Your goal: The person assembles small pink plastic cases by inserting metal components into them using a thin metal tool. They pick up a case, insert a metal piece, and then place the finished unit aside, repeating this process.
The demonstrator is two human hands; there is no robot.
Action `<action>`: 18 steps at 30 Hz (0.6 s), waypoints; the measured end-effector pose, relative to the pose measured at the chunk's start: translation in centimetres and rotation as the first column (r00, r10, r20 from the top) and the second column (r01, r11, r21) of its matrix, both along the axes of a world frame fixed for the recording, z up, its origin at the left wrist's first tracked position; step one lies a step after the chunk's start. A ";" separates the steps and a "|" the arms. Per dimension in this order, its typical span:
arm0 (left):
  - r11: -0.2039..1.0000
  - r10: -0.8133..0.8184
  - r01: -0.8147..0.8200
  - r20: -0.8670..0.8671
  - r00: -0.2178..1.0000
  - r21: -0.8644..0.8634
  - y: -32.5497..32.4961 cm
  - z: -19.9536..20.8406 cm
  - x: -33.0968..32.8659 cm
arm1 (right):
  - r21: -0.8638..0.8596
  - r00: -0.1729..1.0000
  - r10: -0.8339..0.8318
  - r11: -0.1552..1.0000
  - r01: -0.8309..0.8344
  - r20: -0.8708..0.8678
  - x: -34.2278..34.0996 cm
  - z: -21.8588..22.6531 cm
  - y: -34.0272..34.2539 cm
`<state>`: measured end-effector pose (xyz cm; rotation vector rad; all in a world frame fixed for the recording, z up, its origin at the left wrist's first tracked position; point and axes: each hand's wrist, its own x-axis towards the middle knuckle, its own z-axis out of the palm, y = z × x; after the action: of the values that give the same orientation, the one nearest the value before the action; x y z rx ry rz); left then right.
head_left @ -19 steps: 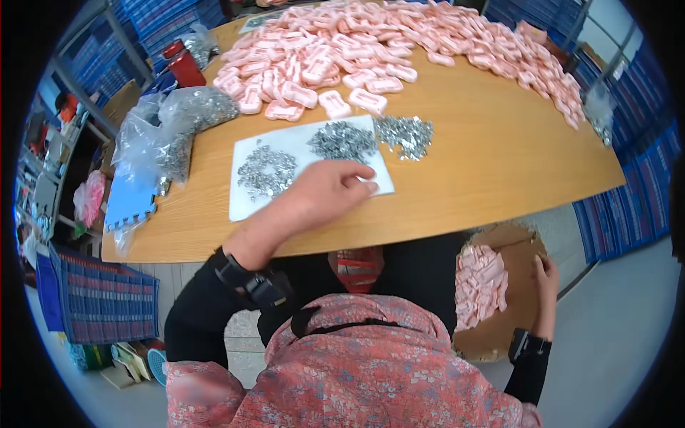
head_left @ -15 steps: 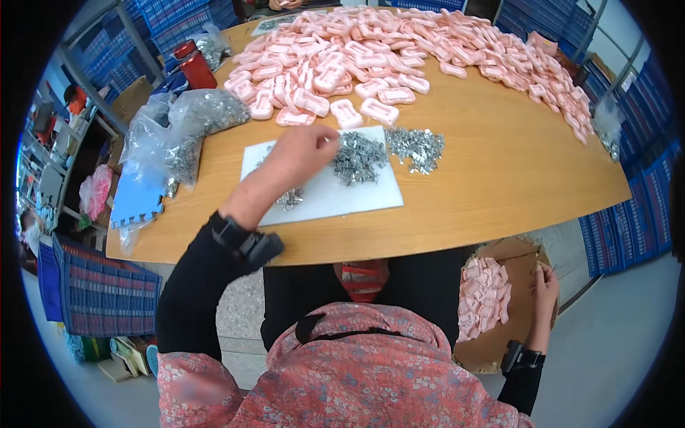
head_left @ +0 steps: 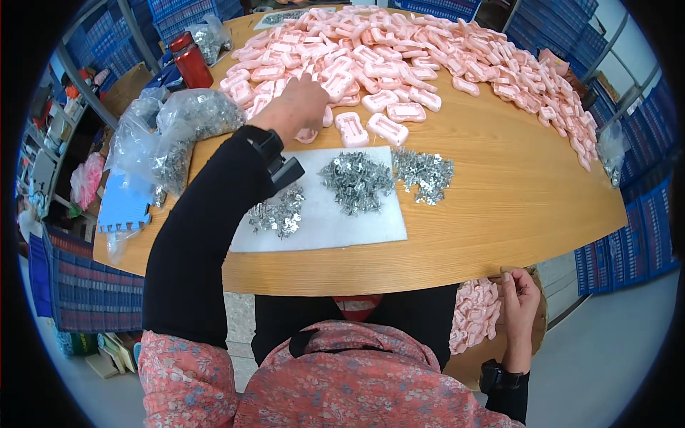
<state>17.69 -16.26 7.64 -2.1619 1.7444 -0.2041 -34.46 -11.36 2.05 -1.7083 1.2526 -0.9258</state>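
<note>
My left hand [head_left: 303, 105] reaches over the near left side of a large heap of pink plastic oval shells [head_left: 385, 68]. Its fingers point down among the shells, partly hidden behind the back of the hand, and no shell is lifted. My right hand [head_left: 519, 303] is at the table's near right edge, above a cardboard box [head_left: 536, 314] of pink shells [head_left: 474, 314]. Its fingers are loosely bent with the thumb apart, and nothing shows in them. Between my arms, a white foam sheet [head_left: 328, 235] carries small silver metal clips [head_left: 357, 180].
More metal clips [head_left: 424, 175] lie right of the sheet. At left are plastic bags of metal parts [head_left: 203, 114], a red jar [head_left: 191, 63] and a blue foam mat [head_left: 125, 203]. Blue stacked trays [head_left: 631, 235] stand around the wooden table [head_left: 514, 207].
My left hand has moved from above the foam sheet forward to the pink heap. My right hand has come up and left from the box to the table edge. The view has shifted slightly.
</note>
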 end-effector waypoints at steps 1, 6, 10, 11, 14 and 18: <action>1.000 -0.002 0.002 -0.013 1.000 -0.005 -0.2 -0.1 0.3 | 0.005 1.000 -0.001 1.000 0.001 0.009 0.4 0.4 0.1; 0.960 -0.063 0.025 -0.129 0.990 -0.279 0.9 0.9 2.4 | -0.025 0.999 0.045 0.999 -0.045 0.017 2.3 1.7 0.2; 0.837 -0.148 -0.154 -0.488 0.860 -0.526 5.3 3.1 -0.2 | -0.048 0.994 0.111 0.993 -0.110 0.020 3.8 1.5 -0.4; 0.808 -0.209 -0.172 -0.548 0.810 -0.563 6.5 3.0 -0.7 | -0.048 0.992 0.127 0.991 -0.127 -0.001 4.5 1.6 -0.4; 0.835 -0.290 -0.325 -0.857 0.426 -0.445 11.8 3.7 -3.3 | -0.057 0.973 0.230 0.971 -0.231 -0.032 6.8 1.6 -0.5; 0.878 -0.305 -0.431 -0.937 -0.172 -0.207 17.5 1.3 -7.1 | -0.101 0.933 0.333 0.932 -0.348 -0.136 9.5 1.8 -0.5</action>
<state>10.63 1.27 8.92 -3.0028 2.2817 2.0545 -24.95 -11.84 3.87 -2.0245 0.9414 -0.7139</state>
